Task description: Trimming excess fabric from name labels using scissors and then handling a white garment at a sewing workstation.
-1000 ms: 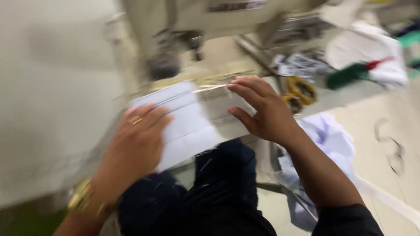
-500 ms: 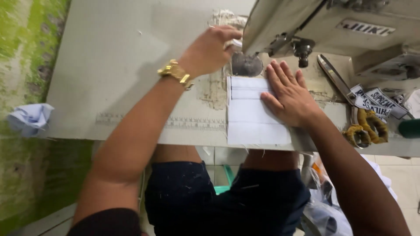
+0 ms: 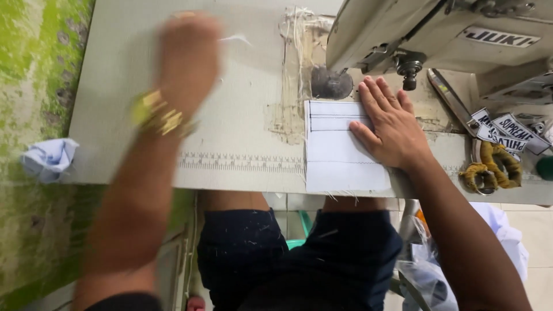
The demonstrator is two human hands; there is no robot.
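Note:
A white folded fabric piece [image 3: 337,152] with stitched lines lies on the grey sewing table [image 3: 242,115], just in front of the sewing machine [image 3: 426,29]. My right hand [image 3: 389,124] rests flat on the fabric's right edge, fingers spread, below the machine's presser foot [image 3: 409,72]. My left hand [image 3: 187,57] is blurred with motion over the table's far left part, wearing a gold bracelet [image 3: 158,115]; its fingers cannot be made out and nothing shows in it.
Scissors with yellow-wrapped handles [image 3: 489,164] and several small printed labels [image 3: 510,132] lie at the right. A crumpled pale-blue cloth [image 3: 49,158] sits off the table's left edge. Loose threads [image 3: 299,29] lie by the machine. My knees are below the table's front edge.
My left hand has swung left, away from the spot beside the machine and out over the left part of the table. My right hand stays flat on the fabric.

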